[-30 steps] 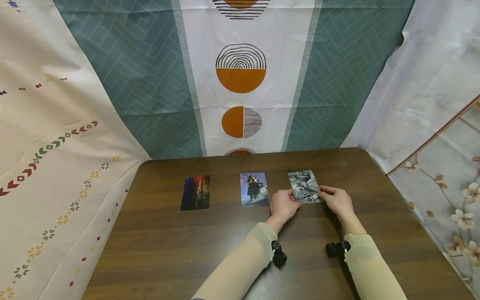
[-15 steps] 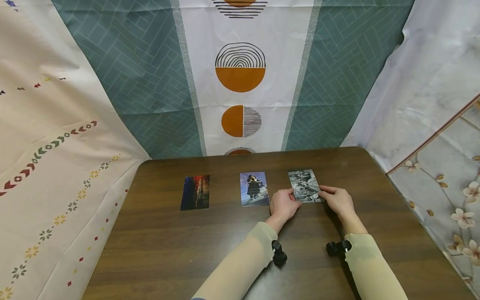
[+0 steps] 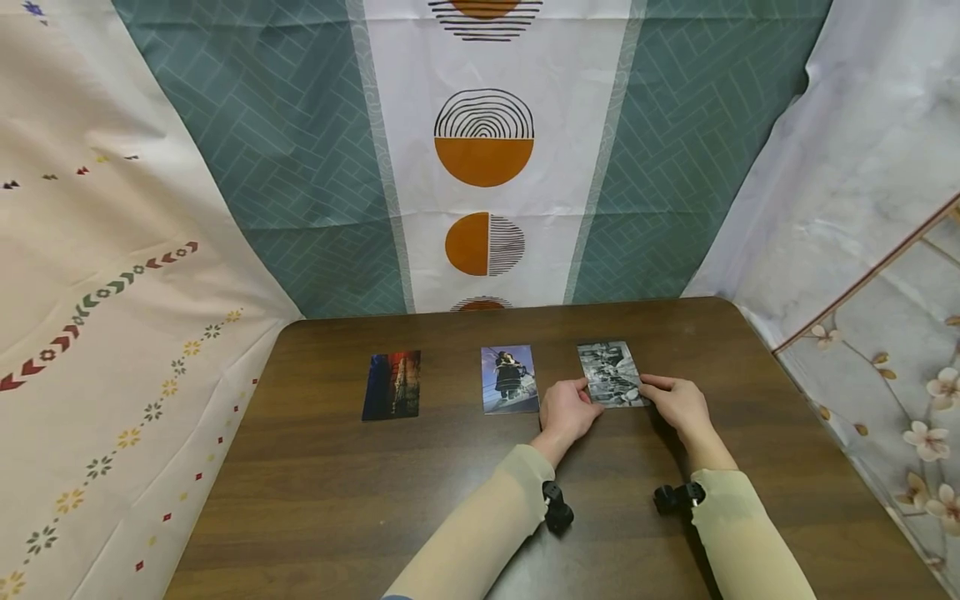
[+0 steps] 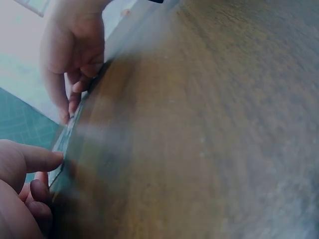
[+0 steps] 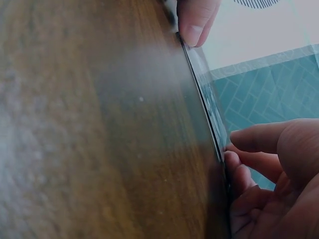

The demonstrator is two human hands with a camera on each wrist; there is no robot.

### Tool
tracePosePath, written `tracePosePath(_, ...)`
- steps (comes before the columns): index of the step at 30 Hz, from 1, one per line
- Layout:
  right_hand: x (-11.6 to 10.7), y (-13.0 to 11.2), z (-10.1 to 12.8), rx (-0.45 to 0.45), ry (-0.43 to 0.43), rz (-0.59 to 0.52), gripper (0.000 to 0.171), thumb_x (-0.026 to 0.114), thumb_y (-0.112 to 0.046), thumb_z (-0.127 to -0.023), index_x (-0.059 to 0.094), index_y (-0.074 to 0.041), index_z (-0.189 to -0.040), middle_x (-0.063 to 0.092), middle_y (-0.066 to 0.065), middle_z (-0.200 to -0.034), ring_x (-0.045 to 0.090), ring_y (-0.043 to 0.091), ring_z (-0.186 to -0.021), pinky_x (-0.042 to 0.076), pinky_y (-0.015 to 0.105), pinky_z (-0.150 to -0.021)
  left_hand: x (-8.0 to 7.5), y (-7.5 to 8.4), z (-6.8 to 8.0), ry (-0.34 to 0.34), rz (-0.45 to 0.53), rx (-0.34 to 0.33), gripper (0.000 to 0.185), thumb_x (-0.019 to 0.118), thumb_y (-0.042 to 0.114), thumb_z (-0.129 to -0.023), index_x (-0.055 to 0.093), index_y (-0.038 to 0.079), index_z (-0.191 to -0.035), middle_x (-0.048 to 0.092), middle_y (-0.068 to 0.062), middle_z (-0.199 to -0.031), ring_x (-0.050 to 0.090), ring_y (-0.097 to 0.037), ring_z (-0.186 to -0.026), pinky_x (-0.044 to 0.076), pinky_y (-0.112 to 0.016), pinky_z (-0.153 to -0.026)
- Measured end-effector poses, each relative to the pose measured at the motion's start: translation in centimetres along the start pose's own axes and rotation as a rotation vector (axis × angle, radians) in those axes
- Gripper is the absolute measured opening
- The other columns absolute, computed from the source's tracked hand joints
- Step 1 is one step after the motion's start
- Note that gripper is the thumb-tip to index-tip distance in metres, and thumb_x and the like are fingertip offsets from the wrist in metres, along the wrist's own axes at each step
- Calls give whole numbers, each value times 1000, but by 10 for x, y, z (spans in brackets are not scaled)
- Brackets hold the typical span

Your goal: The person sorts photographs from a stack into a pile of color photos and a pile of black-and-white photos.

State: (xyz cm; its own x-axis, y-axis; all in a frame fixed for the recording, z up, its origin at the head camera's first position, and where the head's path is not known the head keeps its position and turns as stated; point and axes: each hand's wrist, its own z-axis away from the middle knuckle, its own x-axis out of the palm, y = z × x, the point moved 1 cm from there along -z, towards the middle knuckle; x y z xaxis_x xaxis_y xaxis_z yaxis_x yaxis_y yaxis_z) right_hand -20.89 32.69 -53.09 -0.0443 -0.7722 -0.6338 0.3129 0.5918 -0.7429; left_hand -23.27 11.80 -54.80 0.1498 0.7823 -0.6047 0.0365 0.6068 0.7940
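Observation:
A black-and-white photo card point(image 3: 611, 372) lies on the brown table, the rightmost of three cards in a row. My left hand point(image 3: 567, 410) holds its lower left corner. The right hand point(image 3: 679, 408) holds its lower right edge with thumb and fingers. Seen edge-on in the left wrist view, the photo card point(image 4: 61, 144) sits between both hands. The right wrist view shows its thin near edge flat along the table. In the middle lies a card with a dark-clothed figure on blue point(image 3: 509, 379), close to my left hand. A dark red-and-blue card point(image 3: 392, 385) lies at left.
The wooden table point(image 3: 337, 508) ends at the back against a patterned teal-and-white cloth point(image 3: 480, 192). Printed fabric hangs along the left point(image 3: 112, 375) and right point(image 3: 862, 292) sides. Black wrist cameras sit on the left wrist point(image 3: 558, 508) and the right wrist point(image 3: 675, 498).

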Motion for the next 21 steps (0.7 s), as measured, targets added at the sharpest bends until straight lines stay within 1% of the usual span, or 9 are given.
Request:
tracePosePath(3,1,-1,0,-3,2,-13,51,62,-34,-107,63,-1,-147,47,31,-157,36,52,-148,33,64,-117,-4,-1,0,-14,104,-7,59,91,21,-85,73,13,-141,59,14,-66,51,-3,-59,49,-26,-68)
tracePosePath(6,2,-3,0,-13,22,-27,52,62,-34,-107,63,0,-147,50,30,-156,39,51,-147,35,63,-116,-10,-2,2,-33,255,0,60,91,15,-85,71,7,-141,59,8,-69,50,-5,-60,48,-25,-70)
tracePosePath(8,3,-5,2,-32,44,-22,51,62,-32,-107,63,0,-147,53,29,-154,42,50,-146,38,63,-115,-15,-3,4,-46,346,15,59,90,11,-86,70,4,-141,58,6,-70,50,-6,-62,48,-25,-72)
tracePosePath(10,5,-9,3,-55,71,-8,50,63,-31,-107,64,0,-146,57,28,-150,46,49,-142,40,62,-112,-21,-4,7,-60,405,33,57,88,10,-87,70,3,-141,57,5,-72,50,-6,-63,48,-26,-72)
tracePosePath(12,9,-15,5,-85,93,8,49,63,-30,-107,65,-1,-146,62,26,-145,53,47,-136,43,61,-108,-27,-5,9,-62,432,55,54,87,9,-88,71,3,-139,58,6,-73,51,-7,-64,48,-25,-70)
tracePosePath(15,18,-24,7,-122,96,13,48,63,-29,-107,65,-1,-146,66,25,-139,58,45,-129,46,60,-104,-38,-10,12,-59,432,75,50,86,9,-89,72,3,-137,59,7,-74,52,-7,-65,47,-25,-67)
tracePosePath(21,40,-43,9,-195,45,10,47,63,-29,-107,65,-1,-145,67,25,-137,58,46,-130,48,60,-103,-66,-26,18,-50,442,79,48,85,9,-91,72,3,-137,59,6,-78,52,-8,-61,46,-24,-59)
